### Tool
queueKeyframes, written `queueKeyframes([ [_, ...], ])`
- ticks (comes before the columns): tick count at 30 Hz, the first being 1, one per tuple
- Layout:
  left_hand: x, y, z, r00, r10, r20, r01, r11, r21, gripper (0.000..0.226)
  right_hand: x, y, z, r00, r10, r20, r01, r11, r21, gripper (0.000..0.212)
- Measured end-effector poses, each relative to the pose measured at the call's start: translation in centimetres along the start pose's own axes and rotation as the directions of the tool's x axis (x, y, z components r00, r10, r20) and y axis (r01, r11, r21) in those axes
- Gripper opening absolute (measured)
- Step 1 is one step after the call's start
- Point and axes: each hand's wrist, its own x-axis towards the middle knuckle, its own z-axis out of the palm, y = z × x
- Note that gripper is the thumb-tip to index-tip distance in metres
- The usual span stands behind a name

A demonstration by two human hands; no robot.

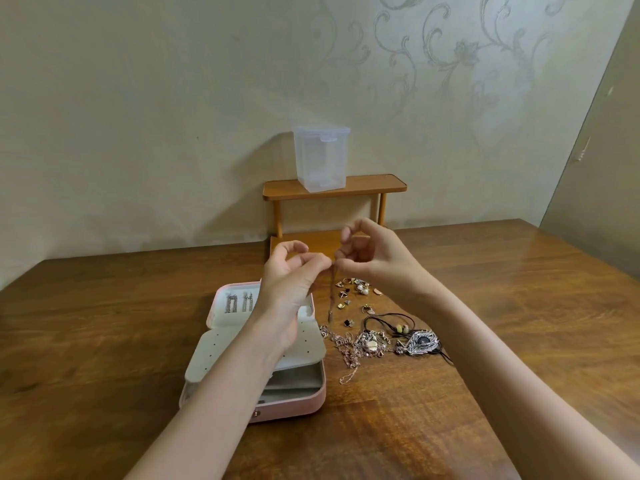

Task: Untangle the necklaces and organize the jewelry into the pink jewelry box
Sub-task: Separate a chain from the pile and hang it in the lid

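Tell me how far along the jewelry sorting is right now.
Early. Done: long dangling earrings hang in the open pink jewelry box. In hand: left hand and right hand pinch a thin chain held above the table. Left: tangled necklaces, a feather pendant and loose small earrings.

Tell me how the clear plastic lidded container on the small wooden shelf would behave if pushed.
The clear plastic lidded container looks empty, so probably light and quick to slide. It is tall for its base, so a high push may tip it. It stands near the small wooden shelf's front edge, so it could fall off.
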Motion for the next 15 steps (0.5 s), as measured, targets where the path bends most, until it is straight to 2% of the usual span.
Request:
queueKeyframes([
  [3,-0.21,0.04,0.0,0.994,-0.076,0.073,0.078,0.997,-0.028,0.022,-0.22,0.08,-0.32,1.0,0.004,0.014,-0.005,0.998,0.06,0.027],
  [6,-0.23,0.29,-0.06,0.966,-0.181,0.184,0.193,0.98,-0.052,0.016,-0.28,-0.12,-0.56,0.998,0.006,0.059,-0.006,1.0,0.008,0.026],
  [8,-0.21,0.53,-0.09,0.948,-0.202,0.245,0.214,0.976,-0.025,0.013,-0.32,-0.34,-0.72,0.994,0.018,0.105,-0.016,1.0,-0.024,0.024],
  [12,0.0,0.46,-0.11,0.963,-0.059,0.264,0.057,0.998,0.014,0.019,-0.24,-0.35,-0.95,0.995,0.034,0.09,-0.038,0.999,0.037,0.022],
  [15,-0.1,0.09,-0.08,0.975,0.117,0.19,-0.127,0.991,0.042,0.023,-0.38,-0.01,-0.39,0.999,0.032,0.011,-0.033,0.996,0.077,0.021],
])
